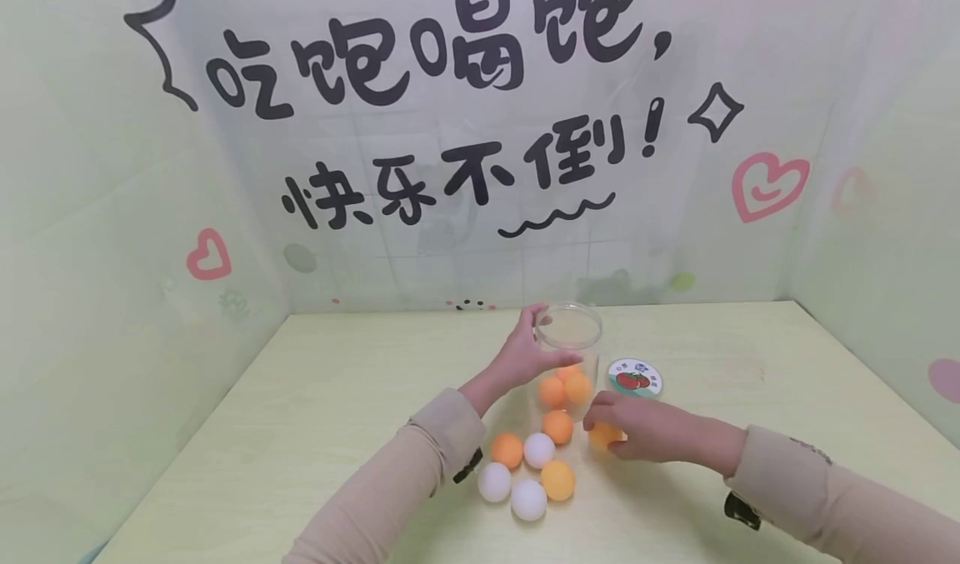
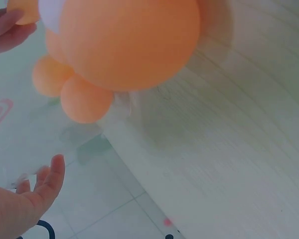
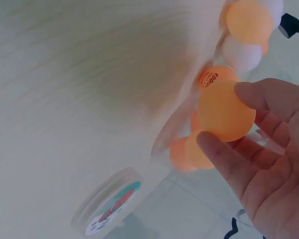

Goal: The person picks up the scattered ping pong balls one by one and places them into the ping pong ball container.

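Observation:
My left hand (image 1: 521,354) grips a clear plastic jar (image 1: 570,326) around its upper part, thumb across the near side. Inside the jar, several orange ping-pong balls (image 1: 552,391) lie at the bottom. Just right of the jar, my right hand (image 1: 648,426) pinches an orange ping-pong ball (image 3: 226,110) between thumb and fingers. In front of the jar lies a group of loose balls: orange ones (image 1: 507,451) and white ones (image 1: 528,499). In the left wrist view one orange ball (image 2: 129,40) looms large, close to the camera.
A round lid (image 1: 635,377) with a red and green printed label lies on the table (image 1: 262,431) right of the jar. Behind the table hangs a pale printed curtain (image 1: 450,264), with more curtain at both sides.

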The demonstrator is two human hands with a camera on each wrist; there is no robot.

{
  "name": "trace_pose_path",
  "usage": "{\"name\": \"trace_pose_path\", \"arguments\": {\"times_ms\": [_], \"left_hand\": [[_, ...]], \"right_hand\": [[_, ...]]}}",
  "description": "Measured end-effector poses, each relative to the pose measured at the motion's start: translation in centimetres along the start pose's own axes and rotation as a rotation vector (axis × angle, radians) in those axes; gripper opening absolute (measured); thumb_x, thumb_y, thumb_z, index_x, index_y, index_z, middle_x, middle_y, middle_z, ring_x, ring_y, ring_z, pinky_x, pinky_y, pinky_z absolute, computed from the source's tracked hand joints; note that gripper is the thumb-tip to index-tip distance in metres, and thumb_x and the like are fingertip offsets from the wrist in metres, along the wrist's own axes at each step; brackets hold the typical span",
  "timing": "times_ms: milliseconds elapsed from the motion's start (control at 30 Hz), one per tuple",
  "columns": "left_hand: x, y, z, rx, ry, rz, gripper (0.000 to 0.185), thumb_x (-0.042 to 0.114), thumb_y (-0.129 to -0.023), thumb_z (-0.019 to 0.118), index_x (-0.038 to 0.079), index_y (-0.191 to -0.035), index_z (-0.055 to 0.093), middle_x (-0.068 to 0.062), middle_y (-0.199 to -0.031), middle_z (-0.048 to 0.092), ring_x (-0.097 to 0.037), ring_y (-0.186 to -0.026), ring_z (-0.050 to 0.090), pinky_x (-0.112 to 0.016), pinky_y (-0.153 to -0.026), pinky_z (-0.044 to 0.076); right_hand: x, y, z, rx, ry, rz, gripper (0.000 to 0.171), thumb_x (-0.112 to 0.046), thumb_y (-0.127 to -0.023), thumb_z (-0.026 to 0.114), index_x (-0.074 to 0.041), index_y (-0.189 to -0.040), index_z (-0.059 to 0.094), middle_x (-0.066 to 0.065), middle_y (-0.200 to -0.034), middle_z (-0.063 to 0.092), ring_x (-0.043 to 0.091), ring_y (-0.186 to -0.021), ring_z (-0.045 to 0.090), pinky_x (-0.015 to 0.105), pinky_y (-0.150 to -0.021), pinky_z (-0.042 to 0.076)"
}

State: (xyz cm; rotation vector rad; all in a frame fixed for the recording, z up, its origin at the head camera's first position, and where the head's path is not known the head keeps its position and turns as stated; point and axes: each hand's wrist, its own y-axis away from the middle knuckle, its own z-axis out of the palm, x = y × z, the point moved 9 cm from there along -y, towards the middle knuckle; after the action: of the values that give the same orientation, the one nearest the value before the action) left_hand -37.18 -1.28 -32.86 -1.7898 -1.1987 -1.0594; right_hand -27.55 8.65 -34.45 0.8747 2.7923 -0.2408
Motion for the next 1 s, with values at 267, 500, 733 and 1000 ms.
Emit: {"name": "trace_pose_path", "arguments": {"times_ms": [267,500,733,1000], "left_hand": [[-0.1,0.0,0.1,0.004,-0.002,0.002,0.087,0.025,-0.072,0.078,0.008,-0.139,0.024,-0.015,-0.139,0.039,-0.029,-0.125,0.04,-0.04,-0.102,0.034],[-0.2,-0.1,0.3,0.005,0.003,0.008,0.087,0.024,-0.072,0.078,0.008,-0.138,0.025,-0.015,-0.138,0.04,-0.029,-0.126,0.04,-0.04,-0.103,0.034],[-0.1,-0.1,0.1,0.008,0.001,0.009,0.088,0.026,-0.072,0.078,0.007,-0.138,0.024,-0.016,-0.138,0.039,-0.032,-0.127,0.039,-0.041,-0.103,0.033],[-0.1,-0.2,0.0,0.016,0.004,0.02,0.087,0.024,-0.072,0.078,0.006,-0.138,0.025,-0.016,-0.138,0.04,-0.03,-0.127,0.039,-0.04,-0.103,0.034]], "right_hand": [[-0.1,0.4,-2.5,0.093,0.003,-0.04,0.025,-0.004,-0.075,0.068,-0.009,-0.098,0.062,-0.001,-0.096,0.058,0.013,-0.086,0.053,0.027,-0.073,0.047],[1.0,0.8,-4.0,0.085,-0.071,0.066,0.023,-0.007,-0.079,0.065,-0.007,-0.102,0.063,-0.001,-0.097,0.058,0.01,-0.082,0.051,0.026,-0.07,0.048],[1.1,1.0,-6.2,0.126,-0.119,0.083,0.023,-0.007,-0.081,0.064,-0.009,-0.103,0.062,-0.002,-0.097,0.058,0.009,-0.08,0.052,0.028,-0.069,0.049],[1.0,0.9,-9.2,0.207,-0.158,0.127,0.026,-0.01,-0.082,0.065,-0.007,-0.107,0.061,-0.001,-0.099,0.059,0.012,-0.086,0.054,0.029,-0.074,0.052]]}}
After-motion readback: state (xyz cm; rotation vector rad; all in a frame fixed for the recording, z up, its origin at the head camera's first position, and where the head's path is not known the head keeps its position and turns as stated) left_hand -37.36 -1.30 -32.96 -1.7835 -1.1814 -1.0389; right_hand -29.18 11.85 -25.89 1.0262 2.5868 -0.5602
